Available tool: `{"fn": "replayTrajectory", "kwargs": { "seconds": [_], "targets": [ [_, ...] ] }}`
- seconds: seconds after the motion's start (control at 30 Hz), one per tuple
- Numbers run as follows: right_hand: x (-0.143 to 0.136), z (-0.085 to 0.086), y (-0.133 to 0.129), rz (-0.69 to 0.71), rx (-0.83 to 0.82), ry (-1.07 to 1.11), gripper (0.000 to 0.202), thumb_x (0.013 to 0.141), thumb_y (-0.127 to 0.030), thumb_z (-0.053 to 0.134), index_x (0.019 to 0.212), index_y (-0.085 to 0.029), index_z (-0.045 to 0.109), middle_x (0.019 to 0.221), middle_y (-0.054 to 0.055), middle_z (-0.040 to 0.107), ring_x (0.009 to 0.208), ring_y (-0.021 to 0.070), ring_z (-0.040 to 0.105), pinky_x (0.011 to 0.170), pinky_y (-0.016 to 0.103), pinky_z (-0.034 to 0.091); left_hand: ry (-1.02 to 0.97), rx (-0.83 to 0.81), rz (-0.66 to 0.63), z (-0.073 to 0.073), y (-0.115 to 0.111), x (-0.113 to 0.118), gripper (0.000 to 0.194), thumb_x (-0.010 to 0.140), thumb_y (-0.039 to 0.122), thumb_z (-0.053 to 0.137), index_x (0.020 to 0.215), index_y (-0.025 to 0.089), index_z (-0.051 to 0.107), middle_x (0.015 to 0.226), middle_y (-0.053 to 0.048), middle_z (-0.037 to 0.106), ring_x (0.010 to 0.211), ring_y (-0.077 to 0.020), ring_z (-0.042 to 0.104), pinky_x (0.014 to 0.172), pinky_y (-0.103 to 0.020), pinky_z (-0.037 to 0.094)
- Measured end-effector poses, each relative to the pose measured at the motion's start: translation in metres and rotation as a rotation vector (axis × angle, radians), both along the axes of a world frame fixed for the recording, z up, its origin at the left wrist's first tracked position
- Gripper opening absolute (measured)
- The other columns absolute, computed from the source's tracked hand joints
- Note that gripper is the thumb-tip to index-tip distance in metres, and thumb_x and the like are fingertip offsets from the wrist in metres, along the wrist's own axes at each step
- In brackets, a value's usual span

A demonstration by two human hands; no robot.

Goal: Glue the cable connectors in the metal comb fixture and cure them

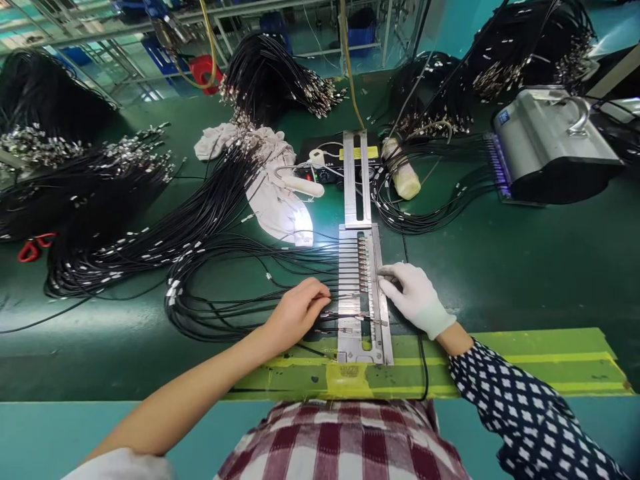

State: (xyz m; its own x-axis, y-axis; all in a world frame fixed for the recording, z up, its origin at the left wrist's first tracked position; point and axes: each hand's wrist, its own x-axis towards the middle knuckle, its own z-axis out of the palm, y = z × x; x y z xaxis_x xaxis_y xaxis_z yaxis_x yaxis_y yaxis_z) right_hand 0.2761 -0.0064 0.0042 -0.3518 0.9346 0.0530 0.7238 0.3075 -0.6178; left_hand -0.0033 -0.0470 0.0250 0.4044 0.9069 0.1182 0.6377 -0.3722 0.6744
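Observation:
A slotted metal fixture lies on the green mat with a row of thin black cables laid across its grooves, their stripped ends at its right side. My bare left hand is at the fixture's left edge, thumb and fingers pinched around a black cable. My right hand, in a white glove, touches the fixture's right rail with its fingertips; whatever is between them is too small to make out. Cables loop from the fixture leftward into a large bundle. A few lower cables lie loosely across the fixture.
Behind the fixture stand a second slotted metal plate and a black control box. A white cloth and a white-handled tool lie left. A silver machine is at right, red scissors at far left.

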Motion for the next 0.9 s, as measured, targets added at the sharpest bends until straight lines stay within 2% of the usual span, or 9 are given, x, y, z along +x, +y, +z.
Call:
{"fn": "replayTrajectory", "kwargs": {
  "seconds": [0.1,0.2,0.43,0.63,0.9],
  "targets": [
    [-0.001,0.001,0.000,-0.002,0.011,0.003,0.023,0.097,-0.035,0.050,0.108,-0.023,0.066,0.101,0.005,0.072,0.095,0.0245,0.063,0.085,0.040,0.042,0.026,0.096,-0.083,-0.006,0.009,0.020,0.014,0.101,0.019,0.045,0.093,0.019,0.057,0.088,-0.004,0.060,0.082,-0.0163,0.058,0.075,-0.028,0.048],
    [-0.001,-0.001,0.000,0.005,0.023,0.002,0.023,0.097,-0.035,0.050,0.108,-0.024,0.066,0.100,0.006,0.072,0.094,0.0245,0.063,0.085,0.040,0.042,0.069,0.165,-0.120,-0.012,0.015,0.028,0.017,0.102,0.021,0.042,0.093,0.019,0.057,0.089,-0.005,0.061,0.084,-0.0176,0.058,0.077,-0.030,0.050],
    [-0.001,-0.004,0.001,0.000,0.020,-0.007,0.020,0.095,-0.033,0.052,0.107,-0.024,0.066,0.099,0.005,0.071,0.094,0.0241,0.062,0.084,0.039,0.041,0.237,0.381,-0.176,-0.029,0.015,0.019,0.022,0.103,0.017,0.039,0.095,0.016,0.059,0.093,-0.009,0.063,0.087,-0.0199,0.057,0.080,-0.033,0.049],
    [-0.001,-0.002,0.001,-0.006,0.029,0.000,0.020,0.095,-0.034,0.052,0.106,-0.024,0.066,0.098,0.005,0.072,0.093,0.0235,0.063,0.084,0.039,0.042,0.315,0.515,-0.268,-0.031,0.019,0.016,0.031,0.103,0.015,0.030,0.095,0.015,0.060,0.092,-0.010,0.064,0.081,-0.0193,0.054,0.075,-0.032,0.045],
    [-0.002,-0.002,0.002,-0.014,0.013,0.004,0.017,0.095,-0.031,0.053,0.104,-0.025,0.067,0.096,0.003,0.072,0.092,0.0226,0.064,0.082,0.038,0.042,0.346,0.538,-0.322,-0.033,0.018,0.016,0.033,0.103,0.015,0.030,0.092,0.016,0.060,0.091,-0.010,0.063,0.081,-0.0197,0.053,0.074,-0.033,0.044]
  ]
}}
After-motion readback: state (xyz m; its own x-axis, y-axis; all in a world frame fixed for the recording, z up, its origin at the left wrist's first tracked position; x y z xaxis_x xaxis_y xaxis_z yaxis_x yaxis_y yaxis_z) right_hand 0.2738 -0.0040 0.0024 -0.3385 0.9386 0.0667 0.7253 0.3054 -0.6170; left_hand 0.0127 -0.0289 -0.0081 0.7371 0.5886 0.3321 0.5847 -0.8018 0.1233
